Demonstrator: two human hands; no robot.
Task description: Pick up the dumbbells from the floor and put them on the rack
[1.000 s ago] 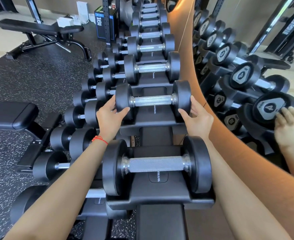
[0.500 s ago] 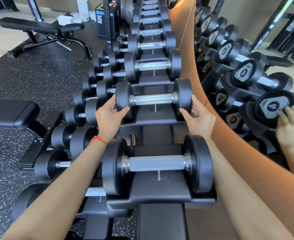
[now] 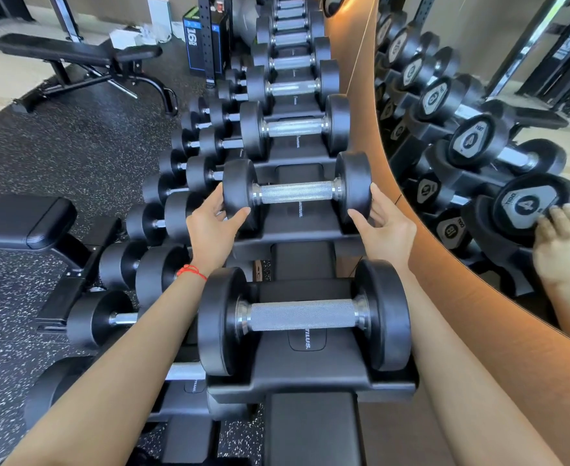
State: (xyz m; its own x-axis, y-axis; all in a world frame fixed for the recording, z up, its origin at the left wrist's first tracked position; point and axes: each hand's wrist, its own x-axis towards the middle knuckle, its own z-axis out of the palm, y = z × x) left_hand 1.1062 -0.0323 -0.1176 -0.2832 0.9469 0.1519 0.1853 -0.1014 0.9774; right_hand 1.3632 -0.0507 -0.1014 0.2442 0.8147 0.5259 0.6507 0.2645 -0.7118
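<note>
Both my forearms reach forward over the rack (image 3: 310,381), passing either side of the near dumbbell (image 3: 302,319) that sits in the closest cradle. My left hand (image 3: 214,227) cups the left head of the second dumbbell (image 3: 295,193), fingers (image 3: 218,200) wrapped around the outer face and thumb hooked over the near rim; a red string band (image 3: 192,271) sits on that wrist. My right hand (image 3: 386,227) mirrors it on the right head, fingers along the outer face, thumb pressed on the near edge, so both hands are gripping that dumbbell by its ends. The second dumbbell lies across its cradle one slot beyond the near dumbbell; I cannot tell if it rests fully or is lifted a bit. Heads are matte black rubber discs, rounded edges; handles are knurled silver metal with chrome collars. Rack is black moulded plastic saddles on a black frame, with more dumbbells lined up beyond the second dumbbell and a lower tier left of it. Right of the rack a mirror (image 3: 478,129) with a copper-toned curved frame reflects the heads and my right hand. Left of the rack, speckled black rubber floor (image 3: 75,156) and a padded black bench (image 3: 25,220).
</note>
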